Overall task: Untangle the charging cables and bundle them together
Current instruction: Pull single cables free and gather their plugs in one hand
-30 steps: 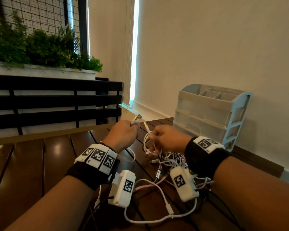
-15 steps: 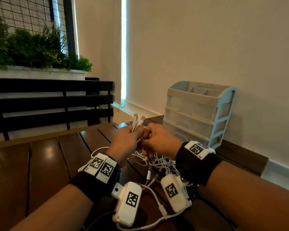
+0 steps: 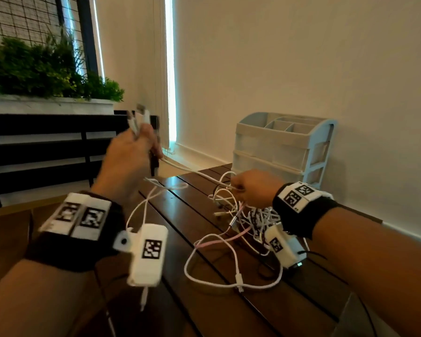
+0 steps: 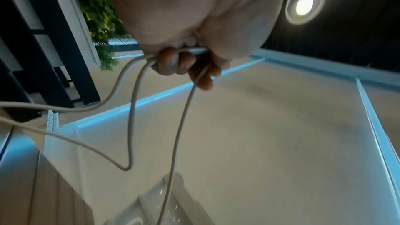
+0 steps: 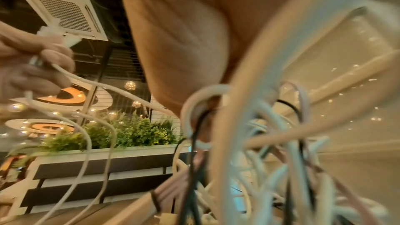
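Cables (image 3: 243, 215) lie knotted under the right hand (image 3: 253, 188), which pinches one strand, while the left hand (image 3: 129, 152), raised apart, grips several plug ends. Pulling harder could cinch the knot tighter or drag the pile off the table (image 3: 314, 300).

Left wrist: black band (image 3: 66, 249), two white square-code tags (image 3: 79, 216), white camera box (image 3: 150, 254) at 4 o'clock. Right wrist: black band (image 3: 301, 215), code tags (image 3: 298, 193), white camera box (image 3: 283, 246).
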Motion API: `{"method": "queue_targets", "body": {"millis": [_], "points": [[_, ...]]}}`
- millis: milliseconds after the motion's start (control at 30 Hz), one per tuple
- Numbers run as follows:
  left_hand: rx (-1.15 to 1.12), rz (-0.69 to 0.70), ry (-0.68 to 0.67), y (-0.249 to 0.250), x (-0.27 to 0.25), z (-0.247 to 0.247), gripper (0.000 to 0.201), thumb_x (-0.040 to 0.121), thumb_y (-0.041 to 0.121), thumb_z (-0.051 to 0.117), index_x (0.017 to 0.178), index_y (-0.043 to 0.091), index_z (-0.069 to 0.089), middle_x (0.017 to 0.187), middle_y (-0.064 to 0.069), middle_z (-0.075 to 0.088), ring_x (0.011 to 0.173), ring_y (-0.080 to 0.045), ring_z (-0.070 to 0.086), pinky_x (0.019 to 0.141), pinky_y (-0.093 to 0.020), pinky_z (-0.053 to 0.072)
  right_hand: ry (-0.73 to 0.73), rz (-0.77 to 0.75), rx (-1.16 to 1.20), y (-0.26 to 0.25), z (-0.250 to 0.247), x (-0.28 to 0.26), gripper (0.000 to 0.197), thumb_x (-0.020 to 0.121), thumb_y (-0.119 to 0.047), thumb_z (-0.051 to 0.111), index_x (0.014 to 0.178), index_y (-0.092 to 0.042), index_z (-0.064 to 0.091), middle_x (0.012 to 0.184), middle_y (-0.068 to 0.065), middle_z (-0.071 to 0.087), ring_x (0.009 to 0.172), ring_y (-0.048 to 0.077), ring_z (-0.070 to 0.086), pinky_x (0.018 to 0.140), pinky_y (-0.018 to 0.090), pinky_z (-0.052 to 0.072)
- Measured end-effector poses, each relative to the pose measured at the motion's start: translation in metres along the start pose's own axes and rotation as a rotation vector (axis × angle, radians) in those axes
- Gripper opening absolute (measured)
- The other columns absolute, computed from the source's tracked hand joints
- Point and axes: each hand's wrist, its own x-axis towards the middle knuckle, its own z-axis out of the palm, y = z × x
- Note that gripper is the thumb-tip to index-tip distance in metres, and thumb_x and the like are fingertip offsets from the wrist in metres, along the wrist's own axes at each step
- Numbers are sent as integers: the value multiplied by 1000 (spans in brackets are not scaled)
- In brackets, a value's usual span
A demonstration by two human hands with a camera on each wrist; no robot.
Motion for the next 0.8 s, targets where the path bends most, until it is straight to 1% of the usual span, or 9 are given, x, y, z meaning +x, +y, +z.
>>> {"method": "queue_targets", "body": {"millis": [133, 233, 333, 433, 500, 600, 667, 733, 800], "points": [[203, 97, 12, 2, -2, -5, 42, 103, 37, 36, 70, 15, 51, 62, 0, 49, 49, -5, 47, 52, -26, 39, 129, 41, 74, 6, -7, 6, 10, 90, -20, 58, 91, -17, 67, 89, 1, 66, 86, 20, 61, 74, 32, 48], [506, 251, 29, -4, -1, -3, 29, 103, 33, 37, 80, 18, 49, 67, 2, 48, 60, -12, 46, 53, -31, 31, 268, 93, 9, 7, -18, 9, 14, 89, -19, 54, 95, -20, 66, 89, 2, 65, 85, 23, 61, 68, 29, 41], [596, 330, 58, -9, 4, -10, 23, 102, 33, 37, 90, 18, 49, 69, 6, 47, 62, -9, 44, 56, -33, 29, -15, 77, -106, 0, -15, 8, 23, 87, -25, 62, 108, -18, 66, 103, 4, 68, 94, 24, 63, 77, 32, 49], [604, 356, 63, -7, 4, -11, 24, 103, 33, 37, 89, 18, 48, 68, 4, 47, 61, -11, 45, 53, -33, 30, -87, 151, 36, -3, -20, 6, 36, 83, -20, 71, 118, -16, 62, 109, 4, 66, 94, 22, 64, 80, 33, 54], [533, 338, 52, -3, 4, -12, 26, 103, 34, 37, 85, 17, 48, 68, -2, 51, 60, -14, 50, 53, -31, 38, -162, 212, 188, -3, -28, 4, 42, 83, -17, 72, 123, -16, 59, 104, 5, 67, 85, 22, 67, 76, 33, 58], [255, 235, -62, -2, 1, -9, 28, 102, 37, 39, 79, 25, 47, 67, -8, 51, 52, -19, 56, 55, -35, 54, -198, 198, 113, -9, -35, 4, 44, 79, -17, 76, 120, -15, 63, 100, 5, 71, 77, 20, 70, 74, 34, 60], [271, 304, -91, 0, -2, -4, 31, 101, 38, 41, 73, 28, 47, 63, -1, 45, 50, -15, 48, 56, -35, 51, -147, 132, 42, -23, -35, 3, 39, 78, -17, 76, 115, -15, 66, 97, 4, 71, 74, 17, 68, 67, 29, 58], [402, 426, -83, 1, -4, -1, 32, 101, 34, 41, 70, 29, 46, 61, 3, 42, 52, -9, 41, 55, -23, 39, -140, 66, 16, -33, -34, 4, 27, 83, -22, 72, 109, -14, 69, 94, 3, 71, 72, 16, 64, 58, 22, 50], [512, 507, -91, 5, -4, -2, 25, 101, 35, 40, 82, 29, 55, 63, 5, 46, 56, -8, 43, 54, -24, 36, -187, 72, 102, -34, -36, 4, 19, 88, -23, 65, 101, -10, 70, 90, 5, 71, 68, 16, 62, 58, 24, 51]]}}
